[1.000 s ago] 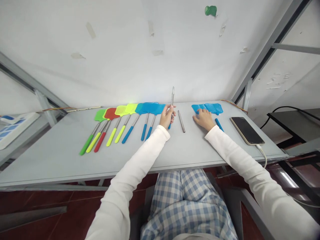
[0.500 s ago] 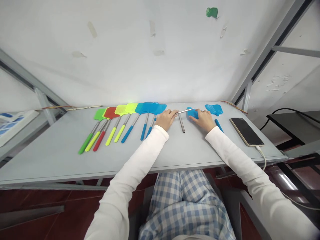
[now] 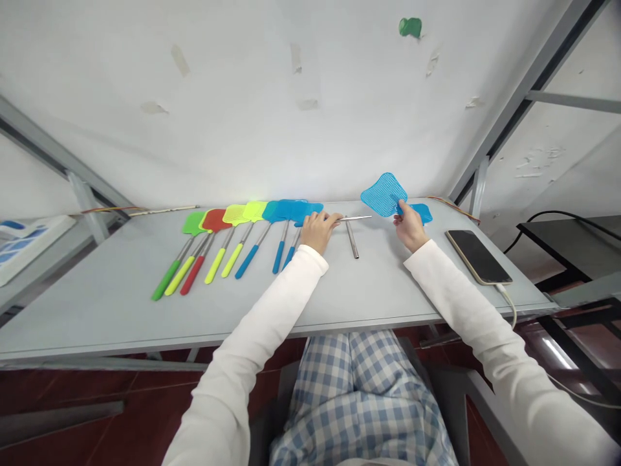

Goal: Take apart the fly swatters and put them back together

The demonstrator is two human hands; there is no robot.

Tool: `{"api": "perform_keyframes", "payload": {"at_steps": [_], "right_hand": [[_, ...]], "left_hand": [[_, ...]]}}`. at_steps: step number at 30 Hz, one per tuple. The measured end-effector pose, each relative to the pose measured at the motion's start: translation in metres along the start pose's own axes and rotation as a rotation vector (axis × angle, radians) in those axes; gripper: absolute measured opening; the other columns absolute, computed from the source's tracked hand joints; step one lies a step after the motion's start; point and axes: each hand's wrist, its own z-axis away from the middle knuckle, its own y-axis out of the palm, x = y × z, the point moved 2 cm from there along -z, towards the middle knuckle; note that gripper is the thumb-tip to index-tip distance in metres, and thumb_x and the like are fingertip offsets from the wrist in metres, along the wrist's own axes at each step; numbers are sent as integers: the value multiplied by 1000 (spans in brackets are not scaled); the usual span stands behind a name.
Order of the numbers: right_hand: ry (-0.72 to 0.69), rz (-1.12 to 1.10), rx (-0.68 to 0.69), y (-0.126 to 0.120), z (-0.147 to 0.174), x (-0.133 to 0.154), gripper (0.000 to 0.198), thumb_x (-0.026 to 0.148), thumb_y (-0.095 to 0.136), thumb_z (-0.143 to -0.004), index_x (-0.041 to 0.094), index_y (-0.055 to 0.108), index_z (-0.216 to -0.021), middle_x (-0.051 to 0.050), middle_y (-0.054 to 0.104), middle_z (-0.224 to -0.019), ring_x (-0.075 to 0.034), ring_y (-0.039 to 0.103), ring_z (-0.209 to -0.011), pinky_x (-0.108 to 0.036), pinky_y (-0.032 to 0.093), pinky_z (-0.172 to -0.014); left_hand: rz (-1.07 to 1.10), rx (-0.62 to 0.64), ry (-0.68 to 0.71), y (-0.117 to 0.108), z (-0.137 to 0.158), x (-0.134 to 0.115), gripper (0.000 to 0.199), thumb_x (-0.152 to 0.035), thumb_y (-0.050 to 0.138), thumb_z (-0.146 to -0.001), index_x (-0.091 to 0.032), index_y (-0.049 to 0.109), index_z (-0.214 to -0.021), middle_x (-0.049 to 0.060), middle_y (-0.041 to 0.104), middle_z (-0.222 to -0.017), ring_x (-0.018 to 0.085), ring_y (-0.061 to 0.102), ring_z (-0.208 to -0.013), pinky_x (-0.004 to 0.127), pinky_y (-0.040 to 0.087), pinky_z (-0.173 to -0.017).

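Observation:
My left hand is closed on a thin metal rod that points to the right above the table. Beneath that rod a second metal tube lies on the tabletop. My right hand pinches the narrow end of a blue fly swatter head, a perforated paddle held up off the table near the wall. Behind my right hand another blue swatter head rests on the table, partly covered. To the left of my left hand lie blue fly swatters, overlapping at their heads.
More swatters lie in a row on the left: a green one, a red one and several yellow ones. A phone with a white charging cable is on the right of the grey table. A white wall stands behind.
My right hand has lifted the blue swatter head off the table and moved slightly right. The rod in my left hand has tilted nearer to level.

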Motion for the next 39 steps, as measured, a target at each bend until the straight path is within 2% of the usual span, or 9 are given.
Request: {"api": "perform_keyframes", "payload": {"at_steps": [2,4,10,20,26,34,39], "right_hand": [[129,-181,112,5,2,-2,23,39,66,-79,24,51,-70,5,57,-68,-9,55,-63,-24,49,-63],[174,-294,206,10,6,-3,19,31,69,-77,25,53,-70,6,60,-70,-8,60,-69,-22,53,-69],[247,-438,260,16,17,-9,16,16,75,-71,23,61,-76,4,69,-79,-8,67,-81,-20,58,-82],[254,-478,279,18,19,-14,14,12,74,-73,22,65,-77,4,71,-83,-7,68,-81,-17,57,-84],[224,-480,297,17,20,-16,15,14,76,-71,23,66,-78,5,72,-84,-8,68,-85,-18,57,-85],[161,-424,318,19,30,-13,21,21,85,-59,21,69,-73,5,71,-81,-11,69,-86,-21,56,-88],[154,-384,341,19,32,-14,21,23,84,-59,22,68,-73,5,71,-82,-13,68,-91,-28,53,-96]], "left_hand": [[6,-3,8,0,1,-1,37,-44,38,-94,-31,65,-115,10,61,-94,26,53,-92,37,34,-80],[-9,-10,17,0,1,-2,37,-44,37,-94,-31,65,-115,9,62,-94,25,52,-92,37,34,-80],[-24,-29,15,2,1,-2,37,-44,37,-94,-30,64,-115,9,63,-93,25,52,-89,36,35,-78],[46,-9,-58,1,1,-4,36,-44,40,-93,-29,65,-114,9,63,-93,25,54,-91,35,35,-80],[72,-26,-19,4,0,-1,37,-42,42,-93,-28,66,-118,8,63,-89,22,56,-87,31,37,-77],[8,155,-47,-10,5,-15,42,-40,33,-98,-32,57,-132,8,65,-99,20,60,-92,28,37,-70],[52,160,-66,-11,7,-18,41,-39,35,-97,-32,59,-130,8,66,-101,20,62,-89,29,37,-67]]}}
